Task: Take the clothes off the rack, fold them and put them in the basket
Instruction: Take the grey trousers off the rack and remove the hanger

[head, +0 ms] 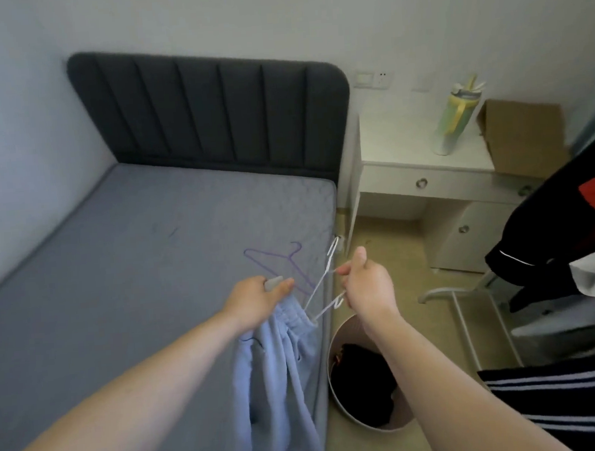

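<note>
The light blue pants (282, 378) hang over the right edge of the bed (116, 273), off the rack. The left hand (255, 298) grips them at the waistband, with its fingers curled round the cloth. The legs of the pants hang down along the side of the mattress. The right hand (367, 284) pinches a white hanger (323, 283) between thumb and fingers. The lower end of this hanger reaches the waistband of the pants.

The basket (349, 331) stands on the floor just beside the bed, below the right forearm. Inside it lies dark clothing (359, 379); I cannot tell how many pieces. The forearm covers a part of the rim.

A purple hanger (273, 258) lies flat on the mattress, just behind the left hand.

To the right stands the white rack (468, 319). A black and red jacket (554, 235) hangs over it, and a dark striped garment (565, 393) is at the lower right corner.

Behind the basket, beside the dark headboard (210, 108), is a white counter (406, 140) with drawers. On it stand a green and yellow bottle (457, 119) and a cardboard box (525, 135).
</note>
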Tool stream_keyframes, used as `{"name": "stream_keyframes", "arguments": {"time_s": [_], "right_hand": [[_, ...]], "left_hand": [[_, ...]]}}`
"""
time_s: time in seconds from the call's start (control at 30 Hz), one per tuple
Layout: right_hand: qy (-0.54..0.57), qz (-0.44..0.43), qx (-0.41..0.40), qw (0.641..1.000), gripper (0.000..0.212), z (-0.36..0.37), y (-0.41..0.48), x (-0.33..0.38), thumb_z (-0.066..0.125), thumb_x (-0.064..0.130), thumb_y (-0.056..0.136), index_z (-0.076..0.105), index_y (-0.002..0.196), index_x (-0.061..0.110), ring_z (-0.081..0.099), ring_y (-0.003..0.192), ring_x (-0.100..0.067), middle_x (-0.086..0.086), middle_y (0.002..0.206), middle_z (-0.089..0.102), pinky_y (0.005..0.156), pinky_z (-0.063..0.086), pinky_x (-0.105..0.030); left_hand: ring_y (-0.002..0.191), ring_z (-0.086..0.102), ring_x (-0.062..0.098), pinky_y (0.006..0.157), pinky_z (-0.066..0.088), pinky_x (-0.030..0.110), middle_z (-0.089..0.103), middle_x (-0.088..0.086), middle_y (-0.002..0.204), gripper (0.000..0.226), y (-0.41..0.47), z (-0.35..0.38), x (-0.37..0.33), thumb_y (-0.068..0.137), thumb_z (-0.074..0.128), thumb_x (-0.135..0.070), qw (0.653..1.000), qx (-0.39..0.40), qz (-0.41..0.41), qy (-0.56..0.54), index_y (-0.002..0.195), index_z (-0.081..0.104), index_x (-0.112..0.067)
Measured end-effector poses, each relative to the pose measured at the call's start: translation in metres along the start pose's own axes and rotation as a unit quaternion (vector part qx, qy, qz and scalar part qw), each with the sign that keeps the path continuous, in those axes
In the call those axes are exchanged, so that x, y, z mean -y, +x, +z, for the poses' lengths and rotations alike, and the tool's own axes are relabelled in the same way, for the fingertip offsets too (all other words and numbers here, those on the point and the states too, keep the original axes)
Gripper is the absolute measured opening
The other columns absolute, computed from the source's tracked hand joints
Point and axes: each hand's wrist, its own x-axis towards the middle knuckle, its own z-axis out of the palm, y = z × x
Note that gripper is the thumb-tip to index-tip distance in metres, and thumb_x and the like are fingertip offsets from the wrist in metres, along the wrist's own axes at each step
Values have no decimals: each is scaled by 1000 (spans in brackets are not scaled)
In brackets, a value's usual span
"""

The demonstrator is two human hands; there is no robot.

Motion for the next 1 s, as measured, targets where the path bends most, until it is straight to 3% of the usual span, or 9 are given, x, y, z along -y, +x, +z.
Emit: {"name": "stream_keyframes", "arguments": {"time_s": [0.1, 0.27, 0.43, 0.53, 0.67, 0.73, 0.8, 0.87, 1.0], "right_hand": [[27, -44, -38, 998, 59, 1, 3, 11, 26, 43, 108, 63, 70, 18, 62, 75, -26, -3, 70, 65, 77, 50, -38], [127, -85, -69, 986, 53, 15, 16, 27, 35, 43, 107, 59, 68, 17, 56, 56, -15, 5, 52, 60, 59, 46, -31], [151, -20, -29, 988, 38, 55, 69, 4, 32, 32, 109, 53, 81, 18, 64, 51, -16, 7, 66, 64, 65, 54, -40], [135, 49, -31, 989, 29, 82, 112, -31, 30, 22, 109, 53, 95, 10, 63, 44, -10, -4, 93, 61, 72, 55, -46], [81, 135, -4, 988, 21, 121, 168, -92, 54, 27, 93, 54, 99, 6, 69, 86, -44, -14, 90, 62, 83, 55, -56], [80, 167, 7, 983, 17, 137, 193, -115, 58, 28, 83, 52, 87, 13, 67, 89, -46, -16, 87, 64, 84, 55, -58], [123, 205, -7, 971, 24, 154, 222, -133, 50, 14, 100, 44, 78, 21, 64, 75, -36, -9, 77, 57, 71, 60, -46], [147, 227, 6, 963, 32, 171, 247, -151, 44, 3, 103, 41, 77, 21, 61, 61, -27, -12, 78, 54, 49, 55, -27], [195, 274, -34, 941, 29, 205, 284, -180, 31, -1, 106, 41, 83, 13, 55, 36, -21, -15, 71, 47, 32, 45, -23]], "left_hand": [[76, 56, 31, 64, 32, 34, 58, 9, 69, 54, 16, -2, 7, 96, 48, -56, 999, -12, -30, -12, 62, 42, -15], [105, 60, 35, 82, 41, 34, 66, 18, 107, 36, 46, -6, 20, 100, 51, -41, 997, -11, -70, -3, 77, 47, -13], [101, 58, 31, 72, 32, 28, 55, 8, 92, 31, 83, -16, 23, 99, 51, -37, 995, -25, -99, 3, 81, 50, -12], [94, 55, 31, 71, 32, 29, 56, 9, 92, 32, 110, -25, 25, 98, 52, -39, 993, -31, -115, 13, 80, 51, -12], [78, 51, 27, 58, 30, 33, 52, 5, 74, 34, 151, -22, 38, 96, 55, -34, 989, -27, -142, -2, 71, 49, -13], [67, 47, 21, 51, 30, 29, 48, 0, 66, 34, 170, -15, 41, 94, 58, -31, 987, -38, -153, -24, 67, 46, -15], [60, 46, 17, 49, 34, 27, 48, -1, 63, 34, 195, -4, 45, 93, 59, -29, 981, -62, -173, -64, 65, 45, -15], [61, 50, 21, 54, 42, 31, 50, 2, 63, 32, 214, 6, 48, 90, 61, -29, 972, -78, -193, -106, 65, 47, -14], [64, 52, 25, 60, 53, 41, 49, 5, 65, 28, 250, 27, 63, 83, 63, -29, 961, -61, -225, -147, 65, 46, -15]]}}
